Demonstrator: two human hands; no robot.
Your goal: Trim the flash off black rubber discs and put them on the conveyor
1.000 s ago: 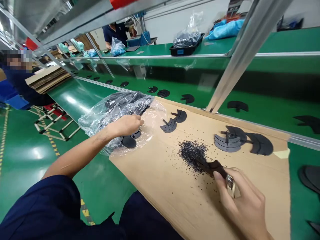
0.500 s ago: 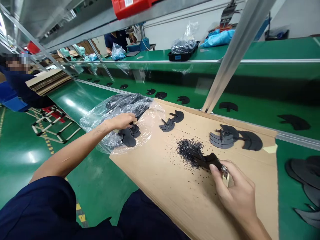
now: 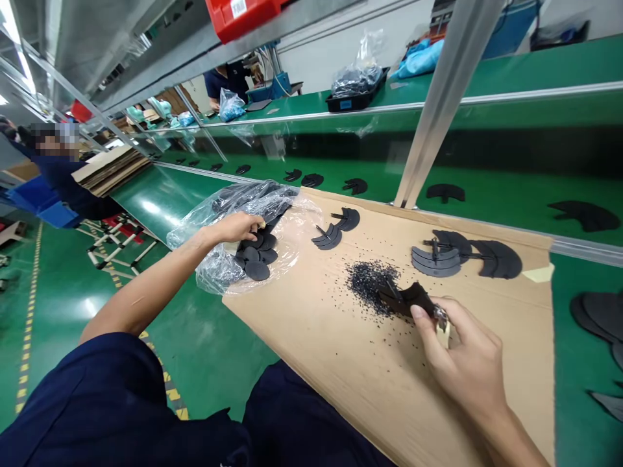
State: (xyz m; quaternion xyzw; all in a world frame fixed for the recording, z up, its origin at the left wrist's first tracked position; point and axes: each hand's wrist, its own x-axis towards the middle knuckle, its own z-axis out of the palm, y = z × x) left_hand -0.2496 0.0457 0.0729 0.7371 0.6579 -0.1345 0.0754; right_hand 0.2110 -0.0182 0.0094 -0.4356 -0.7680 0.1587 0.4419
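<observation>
The right hand (image 3: 462, 366) is closed. Its thumb and forefinger pinch a black fan-shaped plastic piece (image 3: 406, 299) by its near edge, and a small cream-and-metal tool (image 3: 442, 326) sits in the same grip. The piece is held low over the brown cardboard sheet (image 3: 341, 370), at the near side of a heap of black crumbs (image 3: 367, 280). Whether it touches the heap cannot be told.

The left hand (image 3: 238, 227) reaches into a clear crumpled plastic bag (image 3: 214, 269), with its fingers curled down onto a pile of black flat pieces (image 3: 257, 259) inside. Whether they grip one does not show.

Beyond the crumbs, a small stack of black fan pieces (image 3: 335, 231) and a larger spread of the same pieces (image 3: 462, 256) lie on the cardboard, well apart from each other.

A red plastic bin (image 3: 243, 16) overhead carries a white label and a black tray (image 3: 353, 100) at the back carries a blue one. Both are too small to read.

The bag lies across the cardboard's far-left corner and spills over its edge. The sheet's left edge runs diagonally toward the person's lap. Bare cardboard lies between the crumbs and that edge, and between the two groups of pieces. A slanted aluminium post (image 3: 438, 97) rises just past the far edge. Behind it the green conveyor belt (image 3: 511, 207) carries single black pieces spaced well apart. A co-worker in dark blue (image 3: 58, 178) stands at the far left.
</observation>
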